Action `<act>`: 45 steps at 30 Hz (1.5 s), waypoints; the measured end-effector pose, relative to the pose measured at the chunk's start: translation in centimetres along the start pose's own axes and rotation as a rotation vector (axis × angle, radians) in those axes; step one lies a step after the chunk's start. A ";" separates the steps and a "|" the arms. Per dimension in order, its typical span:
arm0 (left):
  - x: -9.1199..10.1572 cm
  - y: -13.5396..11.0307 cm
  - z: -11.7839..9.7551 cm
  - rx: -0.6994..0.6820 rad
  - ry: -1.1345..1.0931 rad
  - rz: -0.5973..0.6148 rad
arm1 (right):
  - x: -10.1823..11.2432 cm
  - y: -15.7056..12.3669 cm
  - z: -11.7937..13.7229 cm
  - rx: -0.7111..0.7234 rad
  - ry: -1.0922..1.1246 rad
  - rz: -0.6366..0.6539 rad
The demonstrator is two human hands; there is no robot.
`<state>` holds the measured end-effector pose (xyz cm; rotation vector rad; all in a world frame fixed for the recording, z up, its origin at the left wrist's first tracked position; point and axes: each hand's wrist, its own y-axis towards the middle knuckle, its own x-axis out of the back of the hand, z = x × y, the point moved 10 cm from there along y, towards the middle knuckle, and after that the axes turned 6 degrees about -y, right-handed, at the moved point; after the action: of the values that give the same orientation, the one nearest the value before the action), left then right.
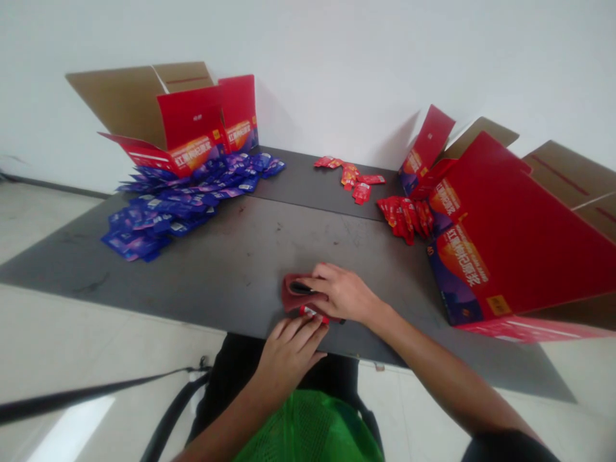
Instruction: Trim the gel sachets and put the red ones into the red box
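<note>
You're at the near edge of the table [192,289], both hands on one small piece. Your left grip [289,353] is narrow, fingertips on a red-and-white strip [310,312] at the edge; can't tell if it's pinched. Your right grip [344,294] is narrow too, fingers lying over a maroon packet [291,295], with a black bit [302,288] showing beside them. Can't tell if that's part of the packet, or how firmly it's held. The packet sits between your hands, just at the edge.

Step in hand looks like working this one piece by hand, away from the piles. Next move seems to call for a sure hold, since the piece is so near the edge.

Further up, blue sachets [163,212] lie heaped by an open red carton [192,122]. Red sachets [353,176] lie loose mid-table, with more [404,218] against a second red carton [505,224] on the right.
</note>
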<state>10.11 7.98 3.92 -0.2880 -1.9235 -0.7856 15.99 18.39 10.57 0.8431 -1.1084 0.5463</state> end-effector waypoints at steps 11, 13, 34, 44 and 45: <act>0.4 0.3 0.2 0.033 -0.084 0.009 | 1.3 0.4 -3.1 -0.109 -0.123 -0.105; 0.1 0.1 0.4 0.052 -0.075 0.014 | 0.2 -0.5 0.5 0.007 -0.066 -0.052; 1.2 0.1 0.4 0.030 -0.160 -0.062 | -1.5 -0.5 -3.0 -0.083 -0.005 -0.095; 1.1 -0.3 0.5 0.057 -0.124 -0.083 | -0.1 -1.1 2.0 0.045 -0.022 -0.063; 1.1 -0.3 0.5 0.061 -0.121 -0.081 | -0.8 -1.3 2.6 0.066 -0.009 -0.035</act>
<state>9.04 7.94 4.58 -0.2254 -2.0797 -0.7767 15.31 15.53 9.96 0.9210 -1.0869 0.5530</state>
